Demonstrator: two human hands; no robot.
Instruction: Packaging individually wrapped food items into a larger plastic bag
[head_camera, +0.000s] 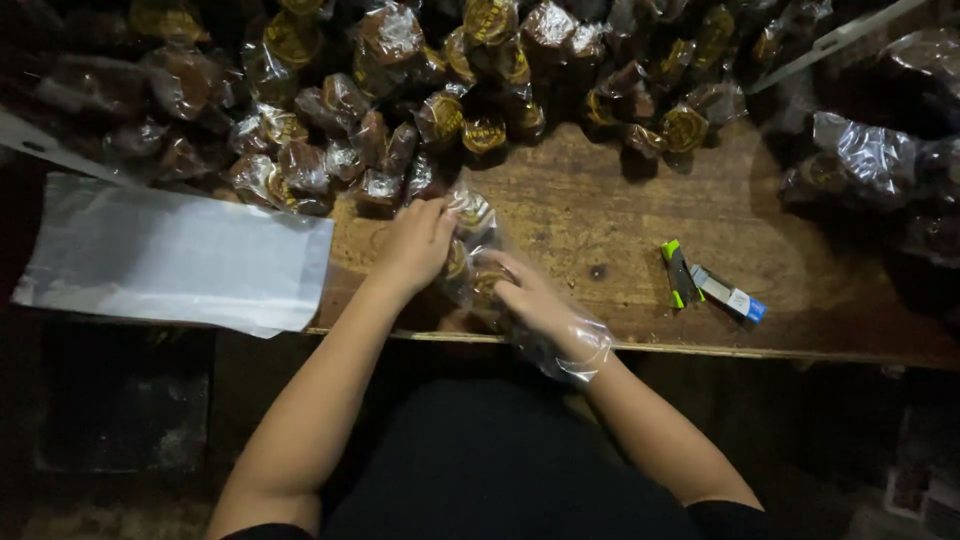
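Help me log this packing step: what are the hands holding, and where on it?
A clear plastic bag of wrapped brown sweets: the right hand is inside its open mouth, the left hand grips its upper end.

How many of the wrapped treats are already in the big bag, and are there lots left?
Only a few look done: some wrapped treats sit inside the clear bag. The right hand is inside that bag while the left hand steadies the treats. A big pile of wrapped treats waits on the wooden table, with a stack of flat bags beside it.
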